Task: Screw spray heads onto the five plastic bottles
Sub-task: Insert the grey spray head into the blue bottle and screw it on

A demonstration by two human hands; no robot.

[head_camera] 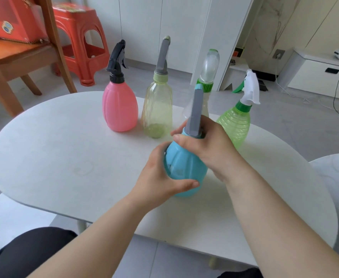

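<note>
Blue plastic bottle [184, 169] held just above the near middle of the white table [54, 157], tilted a little toward the right. Left hand [160, 181] wrapped around the bottle's lower body, thumb across the front. Right hand [202, 145] clamped around the neck at the base of the grey spray head [194, 115], fingers curled over the collar; head seated on the neck and pointing up and slightly away. Cannot tell whether the thread is fully tight.

Behind, a row of four bottles standing upright on the far part of the table, each with a head on. At far left, pink bottle [120, 109] with a black trigger head [117, 59]. Beside it, pale yellow bottle [157, 113] with a grey head [163, 57]. Next, clear bottle [205, 106], mostly hidden behind the held spray head, topped with a green collar and a clear cap [210, 65]. At far right, green bottle [234, 125] with a white trigger head [251, 89].

Beyond the table at upper left, wooden chair [14, 61] carrying a red box [10, 19], red plastic stool [80, 41] just behind. White cabinet [315, 75] low along the right wall.
</note>
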